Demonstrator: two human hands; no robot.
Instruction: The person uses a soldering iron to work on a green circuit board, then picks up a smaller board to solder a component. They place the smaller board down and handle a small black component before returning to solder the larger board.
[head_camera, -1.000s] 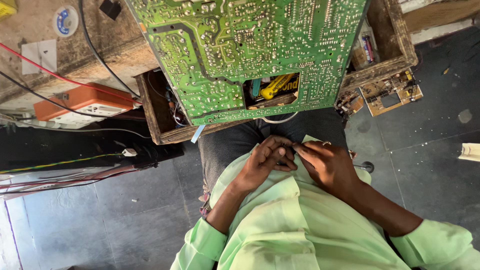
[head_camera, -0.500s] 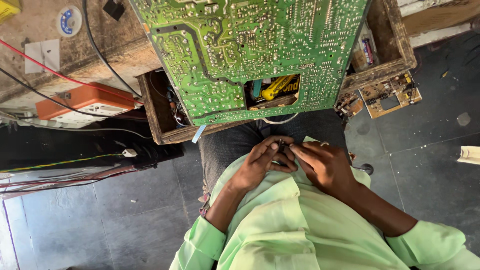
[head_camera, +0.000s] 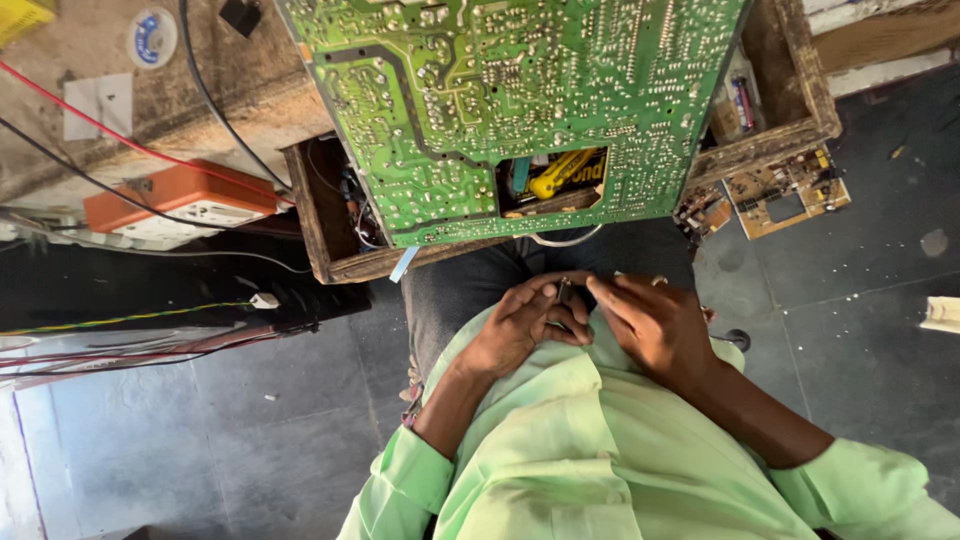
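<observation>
The person sits with both hands drawn together over the lap, just below the near edge of the open wooden crate (head_camera: 330, 262). The left hand (head_camera: 520, 325) curls its fingers around a small dark metal part (head_camera: 563, 292), and the right hand (head_camera: 655, 325) meets it from the other side, its fingertips pressed onto the same piece. So each grip is closed in a pinch on that part, which sits between the two hands, right above the pale green shirt (head_camera: 570, 450). What the part is I cannot tell; it is mostly covered by fingers.

A large green circuit board (head_camera: 520, 100) with silver solder points lies across the top of the crate, solder side up. Through a rectangular cut-out near the board's near edge a yellow-handled tool (head_camera: 556, 175) shows inside the crate. At the crate's right corner a smaller tan circuit board (head_camera: 785, 195) lies on the dark tiled floor (head_camera: 250, 420).

Left of the crate, an orange and white plastic box (head_camera: 180, 198) rests at the edge of a worn brown counter (head_camera: 200, 100). A red wire (head_camera: 100, 125) and black cables (head_camera: 215, 105) run across that counter. A small round blue and white tin (head_camera: 152, 37) sits near its far left corner.
</observation>
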